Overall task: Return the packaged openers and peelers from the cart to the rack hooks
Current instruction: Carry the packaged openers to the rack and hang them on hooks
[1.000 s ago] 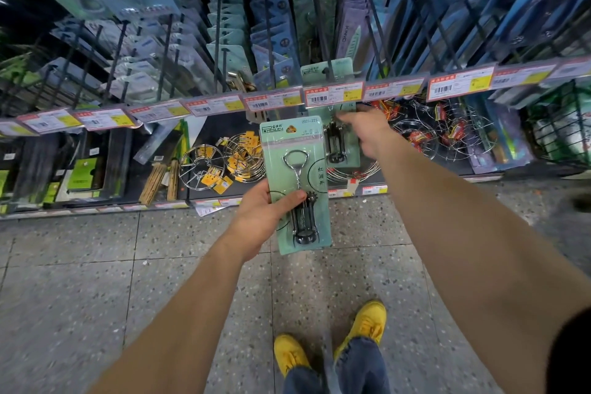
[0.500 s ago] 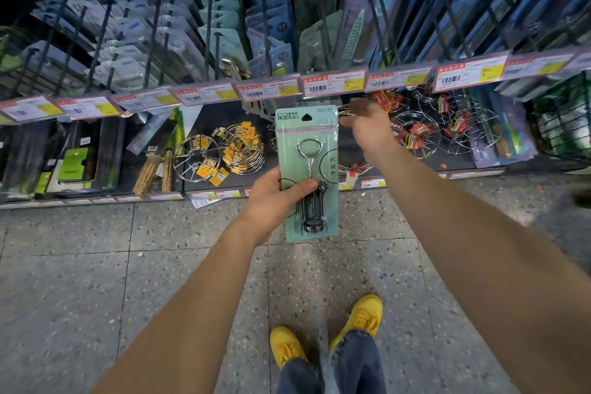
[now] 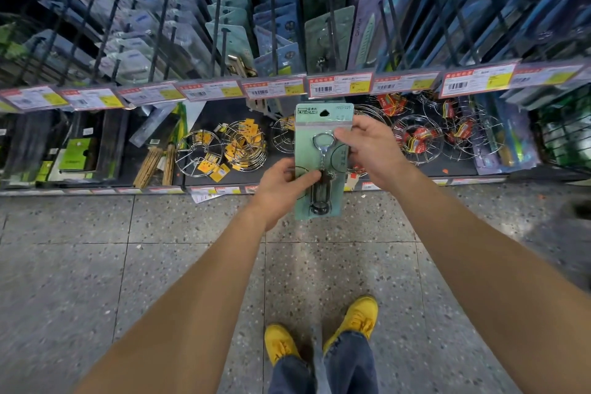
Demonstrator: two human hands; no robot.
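Packaged opener (image 3: 320, 155) held upright in both hands, just below price-tag rail (image 3: 339, 86)
Left hand (image 3: 281, 185): thumb across lower blister, fingers curled behind card. Right hand (image 3: 371, 147): pinches upper right edge. Card apart from rack hooks (image 3: 273, 25)

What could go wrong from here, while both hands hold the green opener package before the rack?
1. The hang hole of the opener package is small and the hooks are crowded, so it may miss or land on a wrong hook.
2. The price labels sit just above the package; its top could catch there.
3. The left hand and right hand grip it from the sides; it might slip and fall.
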